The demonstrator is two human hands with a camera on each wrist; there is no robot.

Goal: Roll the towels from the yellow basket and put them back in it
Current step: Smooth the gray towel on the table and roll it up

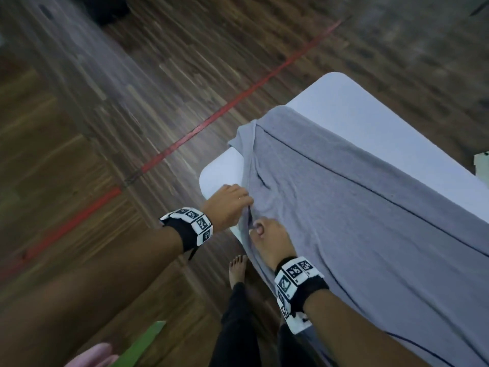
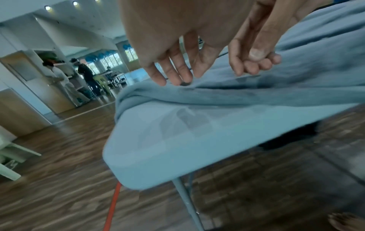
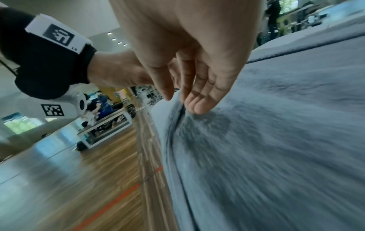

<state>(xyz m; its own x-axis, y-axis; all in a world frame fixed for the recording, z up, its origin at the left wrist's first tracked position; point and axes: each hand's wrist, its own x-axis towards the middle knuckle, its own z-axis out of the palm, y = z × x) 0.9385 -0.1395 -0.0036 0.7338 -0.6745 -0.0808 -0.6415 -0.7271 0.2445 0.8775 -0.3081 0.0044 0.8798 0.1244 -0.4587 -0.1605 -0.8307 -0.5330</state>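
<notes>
A large grey towel [image 1: 344, 207] with a dark hem line lies spread over a white folding table [image 1: 344, 102]; its near-left edge is bunched into a fold. My left hand [image 1: 230, 205] reaches over the table's corner, its fairly straight fingertips [image 2: 177, 79] touching that bunched edge of the towel [image 2: 217, 93]. Just beside it, my right hand [image 1: 264, 234] pinches the fold of the towel [image 3: 276, 140] between thumb and fingertips [image 3: 195, 106]. The two hands are a few centimetres apart. No yellow basket is in view.
The table's rounded corner [image 2: 168, 148] juts over a wooden floor with a red line [image 1: 238, 102]. My bare foot [image 1: 237, 268] stands close to the table edge. A green strip [image 1: 143, 345] lies at the bottom left. Several people stand far off [image 2: 82, 75].
</notes>
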